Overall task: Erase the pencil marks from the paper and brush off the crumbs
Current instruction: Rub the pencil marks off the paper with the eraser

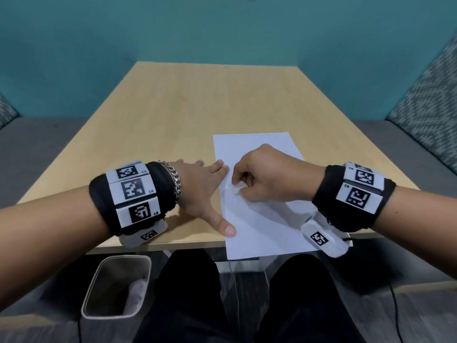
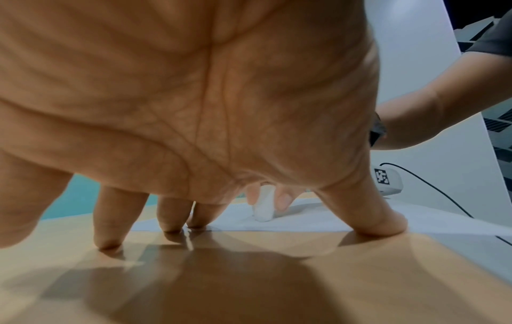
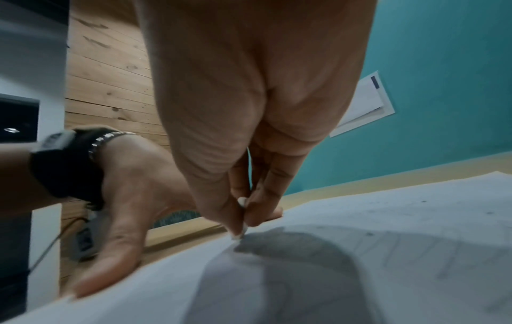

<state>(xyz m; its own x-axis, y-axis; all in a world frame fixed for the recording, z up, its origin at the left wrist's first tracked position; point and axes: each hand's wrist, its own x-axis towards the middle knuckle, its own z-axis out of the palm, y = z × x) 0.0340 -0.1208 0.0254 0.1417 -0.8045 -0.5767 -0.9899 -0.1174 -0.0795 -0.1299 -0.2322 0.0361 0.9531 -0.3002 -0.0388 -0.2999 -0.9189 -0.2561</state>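
Observation:
A white sheet of paper (image 1: 262,219) lies on the wooden table (image 1: 173,115), its near edge hanging over the table's front. My left hand (image 1: 205,191) is spread flat, with fingertips and thumb pressing on the paper's left edge. My right hand (image 1: 249,179) pinches a small white eraser (image 1: 236,189) and holds its tip on the paper near that edge. In the left wrist view the eraser (image 2: 263,208) stands upright between two fingertips. Faint pencil lines (image 3: 415,252) and a few dark crumbs (image 3: 490,212) show on the paper in the right wrist view.
A grey waste bin (image 1: 118,285) stands on the floor below the table's front left. Patterned seat cushions (image 1: 430,107) flank the table at both sides. A teal wall rises behind. Black cables (image 1: 395,305) hang by my right leg.

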